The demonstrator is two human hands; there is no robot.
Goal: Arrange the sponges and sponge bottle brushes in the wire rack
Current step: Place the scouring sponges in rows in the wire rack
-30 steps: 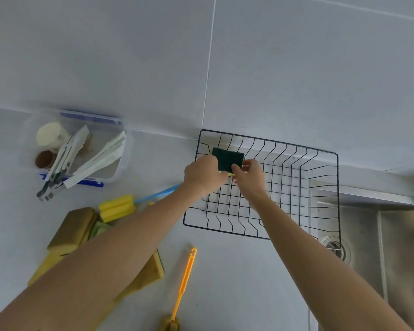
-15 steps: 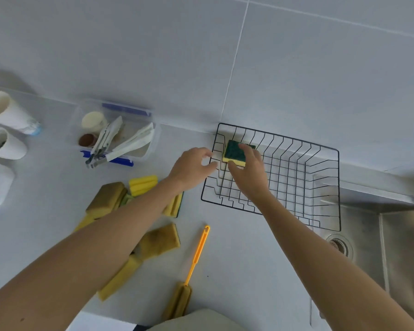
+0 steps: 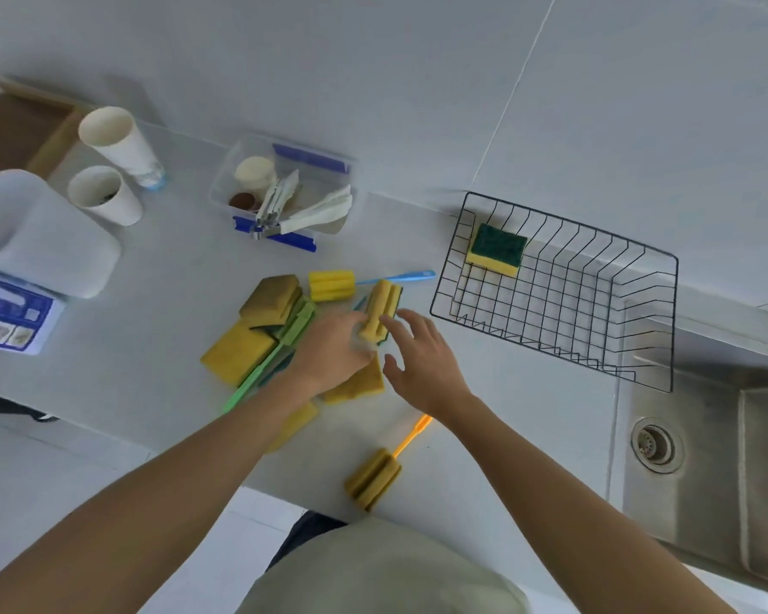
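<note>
The black wire rack (image 3: 550, 353) stands on the counter beside the sink. One sponge with a green top (image 3: 499, 246) lies in its far left corner. Left of the rack is a pile of yellow sponges (image 3: 240, 354), with a blue-handled sponge brush (image 3: 331, 285) and a green-handled brush (image 3: 280, 347). My left hand (image 3: 331, 354) grips a yellow sponge (image 3: 380, 305) standing on edge at the pile's right side. My right hand (image 3: 422, 361) hovers just right of it, fingers spread. An orange-handled sponge brush (image 3: 373, 478) lies near the counter's front edge.
A clear plastic box (image 3: 338, 168) holding tongs sits by the wall. Two paper cups (image 3: 116, 144) and a white jug (image 3: 41, 237) stand at the far left, with a printed leaflet (image 3: 10, 316). The steel sink (image 3: 728, 480) and its drain (image 3: 655, 445) are at the right.
Both hands left the rack, leaving the green-topped sponge in its far left corner. They moved left to the pile, where my left hand took hold of a yellow sponge.
</note>
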